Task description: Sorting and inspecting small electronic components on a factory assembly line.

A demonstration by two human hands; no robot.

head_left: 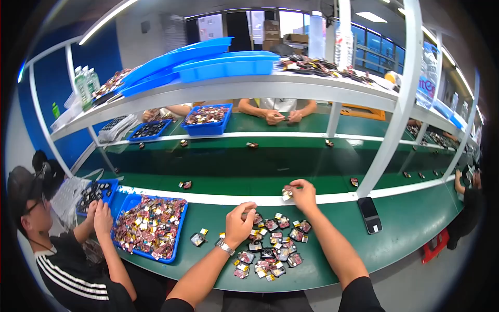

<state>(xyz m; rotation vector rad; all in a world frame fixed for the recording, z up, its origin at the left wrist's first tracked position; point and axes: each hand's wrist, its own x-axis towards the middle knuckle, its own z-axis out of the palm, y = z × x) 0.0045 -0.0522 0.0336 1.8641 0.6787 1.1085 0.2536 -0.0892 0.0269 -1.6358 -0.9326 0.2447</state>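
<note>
Right hand [304, 196]: fingers pinch small module [287, 193] at 9 o'clock, by white rail [332, 199]; long axis unclear. Left hand [240, 224] farther, module's 8 o'clock: fingers curled, cannot tell contents.

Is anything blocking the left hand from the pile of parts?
Nothing visible blocks it: the left hand is at the upper left edge of the pile. Whether they touch, I cannot tell. The nearest blue tray lies off left, the phone off right.
</note>
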